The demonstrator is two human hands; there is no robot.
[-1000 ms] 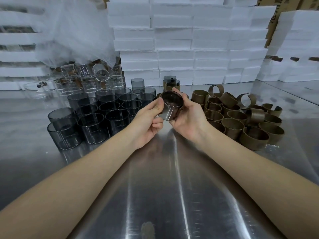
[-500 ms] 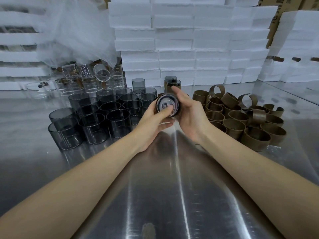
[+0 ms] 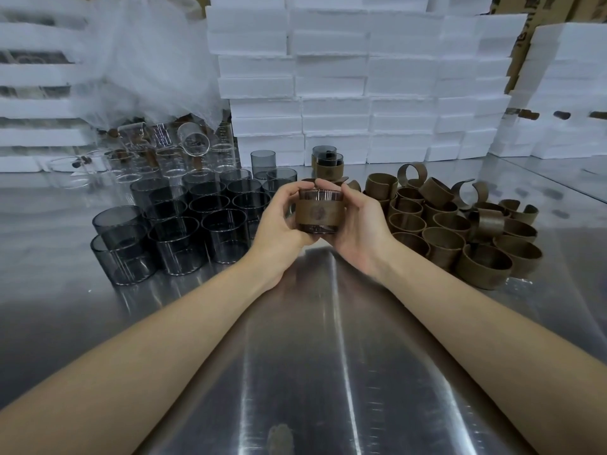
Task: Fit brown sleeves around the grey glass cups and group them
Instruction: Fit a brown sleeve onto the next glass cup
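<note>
Polished steel table (image 3: pixel 328 356) gleamed below, and just above it, dead centre, the grey glass cup (image 3: pixel 319 194) was upright with a brown sleeve (image 3: pixel 317 213) banding its middle. The left hand (image 3: pixel 279 221) and right hand (image 3: pixel 363 224) both curled round it. The sleeve looked seated, though its seam was hidden. My call for the next move was to park it with the sleeved cups (image 3: pixel 329 163) behind. Smooth smoky bare cups (image 3: pixel 177 239) waited to the left and matte split-ring loose sleeves (image 3: pixel 460 231) to the right, with white foam blocks (image 3: pixel 331 93) stacked beyond.
</note>
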